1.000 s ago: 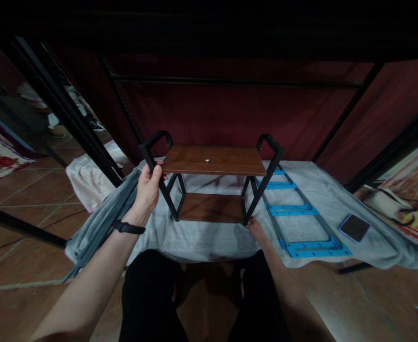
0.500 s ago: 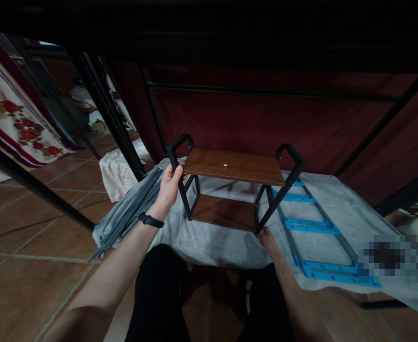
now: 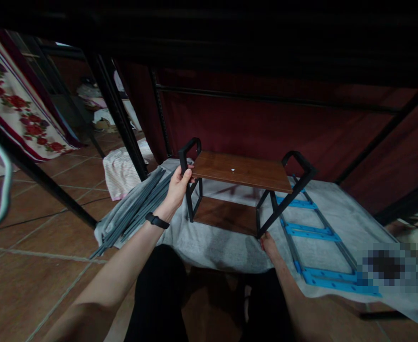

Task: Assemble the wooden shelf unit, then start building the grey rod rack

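A small two-tier shelf [image 3: 242,171] with brown wooden boards and black metal side frames stands on a grey cloth [image 3: 216,242] on the floor. My left hand [image 3: 178,187], with a black band on its wrist, grips the shelf's left black frame near the top board. My right hand [image 3: 267,244] rests at the foot of the shelf's front right leg, fingertips touching it; whether it grips the leg is unclear. My legs in black trousers lie below.
A blue and grey ladder-like frame [image 3: 315,232] lies on the cloth to the right. A bundle of grey rods [image 3: 137,209] lies to the left. Black metal posts [image 3: 119,118] and a dark red curtain stand behind. A striped cloth [image 3: 121,171] sits on the tile floor.
The view has swung left, so the shelf sits further right in the picture. Both hands keep their places on the shelf.
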### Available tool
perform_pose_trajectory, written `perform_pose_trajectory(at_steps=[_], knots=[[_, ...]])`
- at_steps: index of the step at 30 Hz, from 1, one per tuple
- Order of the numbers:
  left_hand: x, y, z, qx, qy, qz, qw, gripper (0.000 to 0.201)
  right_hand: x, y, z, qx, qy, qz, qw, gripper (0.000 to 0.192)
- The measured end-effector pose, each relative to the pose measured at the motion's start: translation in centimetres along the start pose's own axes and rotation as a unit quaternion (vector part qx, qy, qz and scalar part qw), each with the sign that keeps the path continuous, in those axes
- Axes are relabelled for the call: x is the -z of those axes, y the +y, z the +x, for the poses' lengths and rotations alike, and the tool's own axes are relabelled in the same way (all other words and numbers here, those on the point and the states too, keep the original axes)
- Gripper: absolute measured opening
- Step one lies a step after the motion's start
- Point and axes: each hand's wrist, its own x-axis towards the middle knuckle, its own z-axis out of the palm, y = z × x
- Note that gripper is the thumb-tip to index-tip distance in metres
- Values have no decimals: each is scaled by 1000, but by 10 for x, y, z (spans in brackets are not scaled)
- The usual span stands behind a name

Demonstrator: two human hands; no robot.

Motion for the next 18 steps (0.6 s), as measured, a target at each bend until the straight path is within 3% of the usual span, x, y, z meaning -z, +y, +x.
perform_pose_trajectory(at_steps=[5,9,14,18], knots=[[4,1,2,6,-8,-9,1000,34,3,-3,-8,-15,13,2,1000,24],[8,1,3,10,-20,-25,999,35,21,-19,-5,12,58,15,998,33],[10,1,3,22,-20,-57,998,41,59,-73,4,78,136,104,982,47],[13,-1,1,31,-23,-67,997,43,81,-126,0,144,156,146,966,53]])
